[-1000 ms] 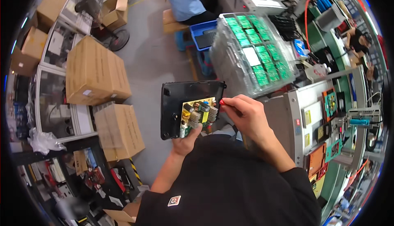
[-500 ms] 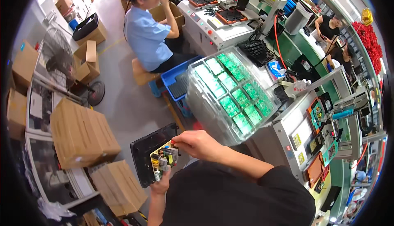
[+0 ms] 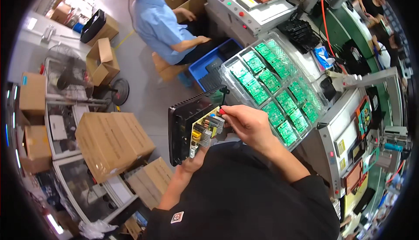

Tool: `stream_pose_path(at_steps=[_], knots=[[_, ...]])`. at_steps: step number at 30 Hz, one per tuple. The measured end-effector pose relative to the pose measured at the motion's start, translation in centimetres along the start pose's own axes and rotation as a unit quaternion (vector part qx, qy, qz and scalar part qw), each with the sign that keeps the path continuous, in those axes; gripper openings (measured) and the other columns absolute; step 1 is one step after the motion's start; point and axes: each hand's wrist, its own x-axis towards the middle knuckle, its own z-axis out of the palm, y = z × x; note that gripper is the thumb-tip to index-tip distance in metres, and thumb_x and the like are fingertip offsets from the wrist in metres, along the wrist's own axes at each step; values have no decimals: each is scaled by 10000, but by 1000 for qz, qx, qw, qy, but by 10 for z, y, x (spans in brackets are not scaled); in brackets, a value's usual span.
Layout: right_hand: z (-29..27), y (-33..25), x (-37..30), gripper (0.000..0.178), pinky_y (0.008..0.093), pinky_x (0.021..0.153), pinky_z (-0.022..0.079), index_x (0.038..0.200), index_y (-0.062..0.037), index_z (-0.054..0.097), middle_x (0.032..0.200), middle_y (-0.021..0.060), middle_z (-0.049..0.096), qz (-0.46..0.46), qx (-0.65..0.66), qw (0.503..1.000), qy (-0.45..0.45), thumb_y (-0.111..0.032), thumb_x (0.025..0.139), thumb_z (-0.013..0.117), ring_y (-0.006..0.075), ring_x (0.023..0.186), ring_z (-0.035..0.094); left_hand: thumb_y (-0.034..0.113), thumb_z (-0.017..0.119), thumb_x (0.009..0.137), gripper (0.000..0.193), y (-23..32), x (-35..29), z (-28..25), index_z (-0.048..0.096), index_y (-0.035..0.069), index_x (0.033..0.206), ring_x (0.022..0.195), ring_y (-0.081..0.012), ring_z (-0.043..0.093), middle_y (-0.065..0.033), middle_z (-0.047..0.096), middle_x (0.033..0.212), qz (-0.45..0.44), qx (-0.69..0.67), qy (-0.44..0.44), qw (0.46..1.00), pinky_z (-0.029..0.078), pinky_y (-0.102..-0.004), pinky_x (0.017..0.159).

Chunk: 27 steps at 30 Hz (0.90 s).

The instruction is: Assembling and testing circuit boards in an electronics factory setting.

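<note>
In front of my body a black plastic housing (image 3: pixel 178 129) stands tilted, its ribbed edge toward the top. A circuit board (image 3: pixel 201 132) with yellow, grey and silver components lies against its inner side. My left hand (image 3: pixel 192 162) grips the housing and board from below, its fingers partly hidden behind them. With thumb and index finger closed, my right hand (image 3: pixel 251 124) pinches a small red part (image 3: pixel 222 111) at the board's upper corner. A thin black piece (image 3: pixel 224 91) sticks up just above that; whether it belongs to the housing I cannot tell.
Stacked clear trays (image 3: pixel 273 105) of green circuit boards stand ahead on the right. A blue bin (image 3: pixel 205 61) sits beyond, beside a seated person in a blue shirt (image 3: pixel 159 26). Cardboard boxes (image 3: pixel 111 142) and a floor fan (image 3: pixel 70 74) are on the left, workbenches (image 3: pixel 329 153) on the right.
My view has shifted, so the surroundings and my hands appear farther right. Both hands keep their hold on the board and housing. The seated person has lowered a raised hand.
</note>
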Motion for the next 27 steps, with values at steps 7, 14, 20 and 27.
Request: stream_pose_path(at_steps=[7, 14, 20, 27], knots=[[1, -2, -14, 183, 333, 648, 542, 1020, -18, 667, 858, 140, 681, 61, -54, 996, 34, -67, 845, 693, 278, 747, 678, -29, 681, 799, 360, -2, 33, -12, 603, -44, 1150, 984, -221, 641, -121, 657, 1085, -17, 18, -181, 983, 497, -333, 875], [-23, 9, -48, 199, 300, 662, 521, 993, -25, 690, 883, 122, 700, 268, -56, 962, 12, -106, 816, 731, 214, 757, 678, 70, 719, 809, 370, -45, 53, 12, 604, 10, 1156, 997, -191, 623, -90, 648, 1080, -178, -149, -268, 935, 491, -327, 862], [-57, -9, -113, 577, 283, 897, 433, 1309, 7, 505, 1119, 40, 605, 428, 260, 836, 226, -302, 857, 686, 140, 1041, 548, 127, 761, 795, 532, -59, 60, 58, 543, -4, 1262, 1075, -143, 578, -68, 619, 1193, -357, -332, -419, 766, 464, -310, 941], [-17, -5, -183, 436, 296, 860, 516, 1257, 41, 512, 1118, 105, 652, 394, 327, 763, 396, -179, 899, 627, 159, 950, 651, 204, 655, 871, 523, -147, 85, 131, 482, 3, 1322, 1048, -165, 588, -110, 603, 1163, -432, -360, -528, 637, 529, -316, 811]])
